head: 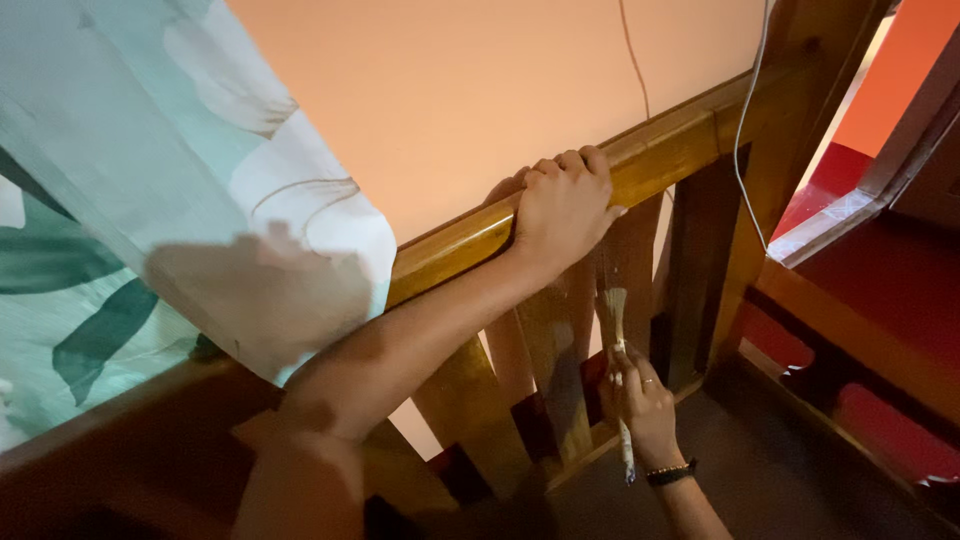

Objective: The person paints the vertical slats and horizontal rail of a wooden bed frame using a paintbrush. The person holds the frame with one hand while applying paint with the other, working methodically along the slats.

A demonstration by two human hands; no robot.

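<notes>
Here's the wooden bed frame (660,150), its glossy top rail running diagonally with upright slats (555,350) below. A floral sheet (150,200) in pale green and white drapes over the rail's left end. Dark floor (780,470) underneath.

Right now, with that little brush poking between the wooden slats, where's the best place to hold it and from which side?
Probably by the thin handle just below the bristles, coming from the near, open side of the slats. The brush stands nearly upright, bristles up against the wood, so only its lower handle is free. The right hand wraps it there; the left hand grips the top rail.
</notes>
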